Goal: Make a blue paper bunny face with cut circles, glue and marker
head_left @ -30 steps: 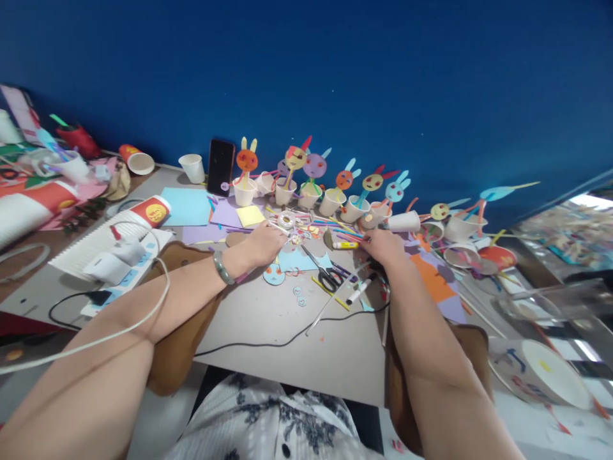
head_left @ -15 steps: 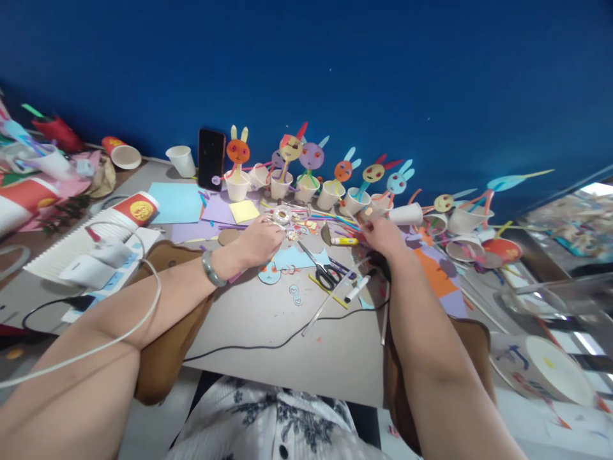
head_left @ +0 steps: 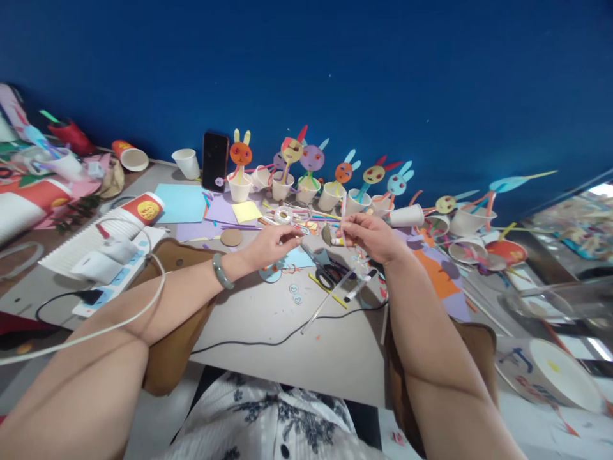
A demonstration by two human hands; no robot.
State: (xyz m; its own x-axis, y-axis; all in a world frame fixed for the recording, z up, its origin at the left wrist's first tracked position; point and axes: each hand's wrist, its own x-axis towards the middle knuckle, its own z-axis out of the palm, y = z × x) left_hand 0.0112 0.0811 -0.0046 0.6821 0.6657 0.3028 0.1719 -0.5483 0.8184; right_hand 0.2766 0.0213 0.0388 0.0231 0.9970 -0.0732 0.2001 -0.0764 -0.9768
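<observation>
My left hand [head_left: 276, 246] hovers over the middle of the table, fingers loosely apart and nothing seen in them. Near its fingertips are the black-handled scissors [head_left: 327, 276] and a piece of light blue paper [head_left: 301, 257]. My right hand [head_left: 368, 235] pinches a thin, pale strip [head_left: 343, 206] that stands roughly upright; I cannot make out its material. Just behind that hand's fingers lies a yellow-and-white marker [head_left: 337, 242]. A blue paper face [head_left: 270, 273] lies below my left hand, beside two small paper hearts [head_left: 295, 294]. A white tape roll [head_left: 282, 215] sits beyond.
Paper cups with rabbit-faced figures [head_left: 241, 154] line the blue wall. A phone [head_left: 215, 161] leans there too. A power strip [head_left: 108, 281] and stacked cups [head_left: 115, 227] occupy the left. A black cable [head_left: 268, 345] crosses the front; a clear rod [head_left: 325, 303] lies near the scissors.
My left hand has left the tape roll and come slightly nearer, its fingers parting. My right hand has moved left from the table's right side, and the pale strip now shows in it.
</observation>
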